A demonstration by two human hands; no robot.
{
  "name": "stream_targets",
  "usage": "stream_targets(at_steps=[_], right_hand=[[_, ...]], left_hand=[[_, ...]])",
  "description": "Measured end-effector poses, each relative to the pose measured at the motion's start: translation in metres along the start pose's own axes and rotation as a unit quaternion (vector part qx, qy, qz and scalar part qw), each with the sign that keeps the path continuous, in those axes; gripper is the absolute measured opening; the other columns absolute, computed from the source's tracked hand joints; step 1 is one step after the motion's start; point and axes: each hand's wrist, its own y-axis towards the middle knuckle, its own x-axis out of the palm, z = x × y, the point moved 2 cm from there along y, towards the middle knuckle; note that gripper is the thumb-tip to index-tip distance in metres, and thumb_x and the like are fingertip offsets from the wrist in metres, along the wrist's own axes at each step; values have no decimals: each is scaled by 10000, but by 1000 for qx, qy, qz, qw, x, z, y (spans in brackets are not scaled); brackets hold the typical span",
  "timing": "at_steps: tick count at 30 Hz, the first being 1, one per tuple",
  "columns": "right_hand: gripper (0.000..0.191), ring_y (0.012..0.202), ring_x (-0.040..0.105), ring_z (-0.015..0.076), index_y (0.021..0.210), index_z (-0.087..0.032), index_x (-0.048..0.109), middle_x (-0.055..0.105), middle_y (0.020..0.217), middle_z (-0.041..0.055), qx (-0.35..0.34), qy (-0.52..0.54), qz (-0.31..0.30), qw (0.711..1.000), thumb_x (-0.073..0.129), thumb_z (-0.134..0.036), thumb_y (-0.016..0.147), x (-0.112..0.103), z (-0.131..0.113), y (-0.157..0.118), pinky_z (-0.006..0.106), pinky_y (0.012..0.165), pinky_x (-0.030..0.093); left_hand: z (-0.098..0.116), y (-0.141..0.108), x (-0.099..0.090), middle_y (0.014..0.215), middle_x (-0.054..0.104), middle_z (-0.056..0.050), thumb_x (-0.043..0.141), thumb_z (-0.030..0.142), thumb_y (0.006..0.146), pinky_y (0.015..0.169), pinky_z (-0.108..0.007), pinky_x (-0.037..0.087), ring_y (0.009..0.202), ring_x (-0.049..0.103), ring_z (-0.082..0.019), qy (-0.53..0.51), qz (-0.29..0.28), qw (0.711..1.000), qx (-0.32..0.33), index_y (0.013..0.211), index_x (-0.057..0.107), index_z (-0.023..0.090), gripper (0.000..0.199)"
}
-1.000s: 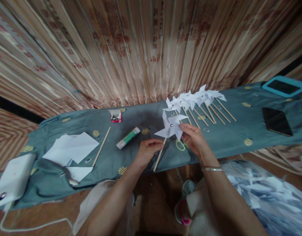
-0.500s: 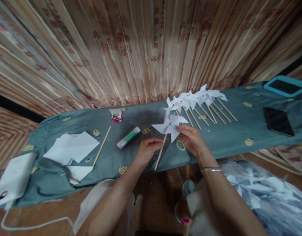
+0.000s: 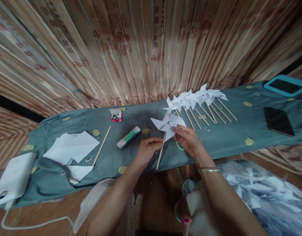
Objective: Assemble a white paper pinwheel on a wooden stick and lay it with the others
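A white paper pinwheel (image 3: pixel 163 124) with a shiny pin at its centre is held up over the near edge of the table. My left hand (image 3: pixel 149 148) pinches its wooden stick (image 3: pixel 160 155) just below the blades. On the other side, my right hand (image 3: pixel 187 137) grips one of the paper blades between thumb and fingers. Behind my right wrist, a pale green tape ring (image 3: pixel 180 146) lies partly covered on the cloth. Just beyond the held pinwheel, a row of several finished pinwheels (image 3: pixel 190 99) rests with sticks pointing toward me.
Left of my hands lie a glue stick (image 3: pixel 128 137), a small red box of pins (image 3: pixel 116 116), a loose stick (image 3: pixel 101 146) and white paper sheets (image 3: pixel 74 146). A white device (image 3: pixel 15 177) sits far left. Rightward are a phone (image 3: pixel 279 121) and a blue-framed tablet (image 3: pixel 286 86). A plastic bag (image 3: pixel 266 196) stands below.
The pinwheel's blades have turned a little and shifted slightly left, with my right hand moving left along with them. My left hand stays in place on the stick.
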Motion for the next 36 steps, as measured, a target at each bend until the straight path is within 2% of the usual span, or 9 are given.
stream_targets(at_steps=[5,11,17,21,25,31,36], right_hand=[[234,504,499,69,558,-171,630,564,538,-39,-1,15,-7,1000,835,-284,563,1,5,1,195,480,396],[255,508,523,70,617,-168,670,599,561,-36,20,17,19,999,865,-279,494,6,7,1,199,486,400],[303,520,535,83,658,-176,699,638,592,-22,23,-4,20,1000,871,-328,460,5,6,1,226,519,415],[313,601,586,111,739,-197,717,685,687,0,-2,-6,1,1000,836,-403,535,-4,-1,1,229,562,446],[288,625,620,140,743,-214,716,709,731,13,-42,32,12,999,782,-463,616,-10,-11,1,263,605,487],[244,585,612,126,698,-198,708,694,659,-1,-51,13,32,998,829,-365,567,-15,-14,2,255,612,503],[209,597,610,118,683,-197,705,694,678,1,-51,12,28,998,820,-338,580,-15,-12,1,243,616,500]], left_hand=[[0,0,1,611,676,1,767,200,487,663,-245,437,594,560,-110,-16,5,1000,1,625,724,172,146],[-1,-1,2,616,688,-8,760,209,496,669,-248,435,592,564,-112,-16,-9,1000,-2,641,732,157,156],[2,-1,0,683,713,-31,754,205,510,739,-275,449,652,595,-135,-10,-15,1000,3,682,742,148,182],[2,-1,-1,697,716,-32,746,203,521,741,-268,443,669,593,-135,6,-19,1000,8,680,742,152,166],[0,-1,-1,669,705,-24,743,205,516,702,-255,438,646,576,-126,17,-21,1000,1,661,739,157,154],[-1,-1,0,636,684,-17,745,204,510,672,-245,429,614,559,-113,23,-25,999,-7,649,733,153,148],[-1,1,-1,636,679,-14,744,204,509,640,-233,421,607,557,-108,24,-19,1000,-8,659,734,154,159]])
